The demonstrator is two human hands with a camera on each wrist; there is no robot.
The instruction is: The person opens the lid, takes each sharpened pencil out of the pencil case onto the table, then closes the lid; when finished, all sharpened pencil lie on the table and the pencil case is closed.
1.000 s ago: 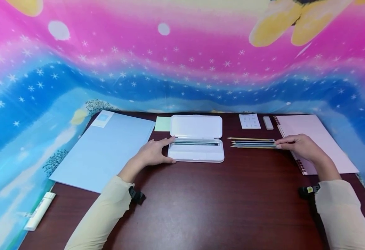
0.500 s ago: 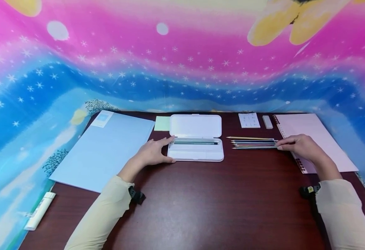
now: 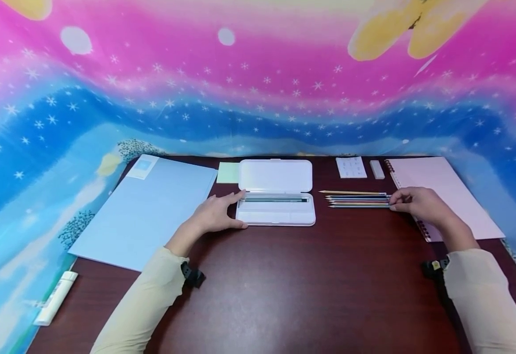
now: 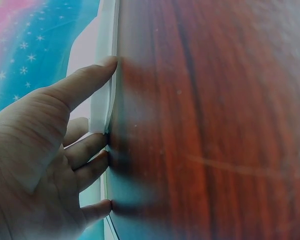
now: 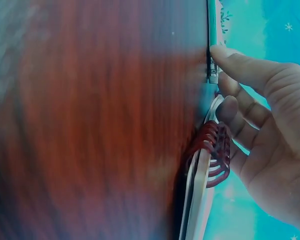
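My left hand (image 3: pixel 214 214) holds the left end of a white pencil case (image 3: pixel 280 217), thumb at the front edge and forefinger at the hinge side. The case's lid (image 3: pixel 275 175) is laid back, and dark green pencils (image 3: pixel 275 200) lie in its rear part. In the left wrist view the thumb (image 4: pixel 87 82) touches the case's side. To the right, several pencils (image 3: pixel 353 199) lie side by side, points leftward. My right hand (image 3: pixel 426 209) pinches the end of the frontmost pencil (image 3: pixel 357 206). In the right wrist view the thumb (image 5: pixel 245 65) is against the pencil's end (image 5: pixel 213 70).
A light blue folder (image 3: pixel 152 211) lies left, with a glue stick (image 3: pixel 56 299) nearby. Green paper (image 3: pixel 228 173), a white printed sheet (image 3: pixel 351 167) and an eraser (image 3: pixel 377 169) lie at the back. A pink spiral notebook (image 3: pixel 444 182) lies under the right hand.
The frontmost pencil has been drawn slightly toward the front, so the pencils lie more spread out. The left hand stays on the pencil case. The head view has tilted slightly.
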